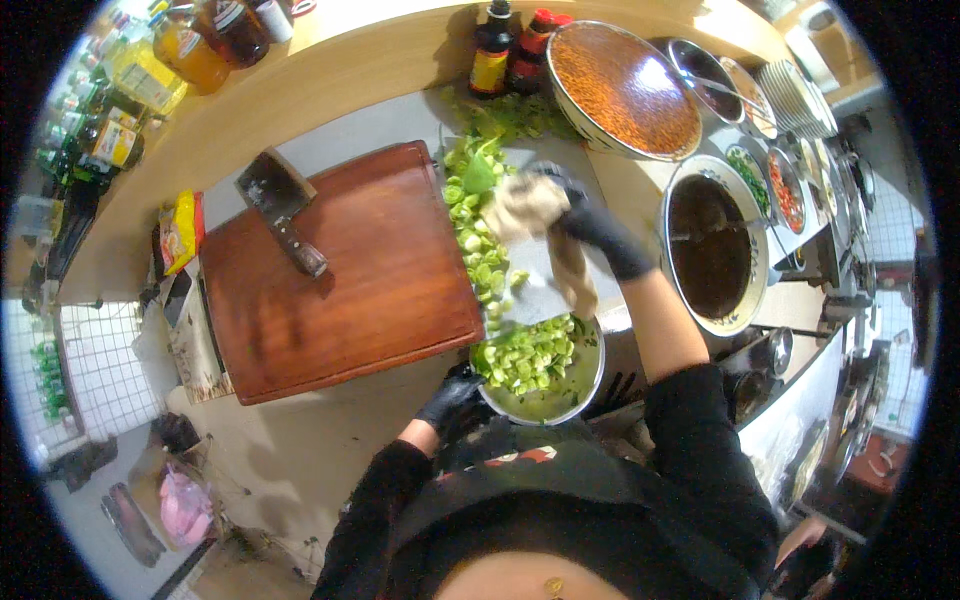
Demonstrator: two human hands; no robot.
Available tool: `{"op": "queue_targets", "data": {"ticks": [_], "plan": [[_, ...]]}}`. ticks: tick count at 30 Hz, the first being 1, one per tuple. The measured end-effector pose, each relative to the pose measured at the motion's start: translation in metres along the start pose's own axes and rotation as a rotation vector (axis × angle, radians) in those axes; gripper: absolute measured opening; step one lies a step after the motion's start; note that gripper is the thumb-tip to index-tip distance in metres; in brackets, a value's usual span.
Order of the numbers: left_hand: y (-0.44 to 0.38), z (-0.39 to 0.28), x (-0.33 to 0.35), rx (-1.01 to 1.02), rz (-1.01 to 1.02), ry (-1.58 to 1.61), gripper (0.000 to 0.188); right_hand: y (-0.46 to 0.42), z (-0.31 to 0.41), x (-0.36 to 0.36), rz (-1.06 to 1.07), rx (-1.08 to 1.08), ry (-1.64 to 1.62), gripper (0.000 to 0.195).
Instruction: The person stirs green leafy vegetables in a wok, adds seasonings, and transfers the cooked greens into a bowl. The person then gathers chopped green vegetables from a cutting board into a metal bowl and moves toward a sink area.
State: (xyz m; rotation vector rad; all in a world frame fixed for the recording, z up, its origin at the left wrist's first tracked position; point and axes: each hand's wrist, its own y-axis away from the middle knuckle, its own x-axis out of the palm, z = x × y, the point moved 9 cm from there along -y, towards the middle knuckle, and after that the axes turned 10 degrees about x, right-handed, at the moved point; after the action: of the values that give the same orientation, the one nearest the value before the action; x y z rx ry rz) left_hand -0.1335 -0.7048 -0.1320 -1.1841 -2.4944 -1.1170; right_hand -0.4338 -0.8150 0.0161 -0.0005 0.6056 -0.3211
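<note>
My right hand (596, 225), in a black glove, is shut on a beige cloth (529, 202) and blurred. The cloth touches a strip of chopped green vegetable (480, 259) along the cutting board's right side, and one end hangs down towards a metal bowl (581, 397). More cut green pieces (529, 356) fill much of this bowl, just off the counter's front edge. My left hand (450, 401), also black-gloved, grips the bowl at its left rim; its fingers are partly hidden. On the reddish wooden cutting board (367, 262) lies a cleaver (277, 199), its handle pointing towards me.
At the back right stand a large bowl of red chilli oil (622, 90), a bowl of dark liquid (709, 247), and sauce bottles (491, 56). Small dishes and stacked plates (795, 97) line the right. A yellow packet (180, 232) stands left of the board. Bottles (187, 52) crowd a ledge.
</note>
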Motion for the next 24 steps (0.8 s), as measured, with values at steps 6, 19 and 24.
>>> {"op": "queue_targets", "data": {"ticks": [6, 19, 24], "plan": [[-0.013, 0.047, -0.015, 0.055, -0.001, 0.04, 0.037, -0.143, 0.016, 0.066, 0.258, 0.249, 0.235, 0.047], [0.003, 0.032, 0.001, -0.128, 0.043, 0.146, 0.037, -0.05, -0.024, 0.109, 0.313, 0.015, 0.903, 0.042], [-0.011, 0.02, -0.025, 0.039, 0.076, -0.473, 0.04, 0.01, 0.007, 0.107, 0.232, -0.198, 0.781, 0.018]]}}
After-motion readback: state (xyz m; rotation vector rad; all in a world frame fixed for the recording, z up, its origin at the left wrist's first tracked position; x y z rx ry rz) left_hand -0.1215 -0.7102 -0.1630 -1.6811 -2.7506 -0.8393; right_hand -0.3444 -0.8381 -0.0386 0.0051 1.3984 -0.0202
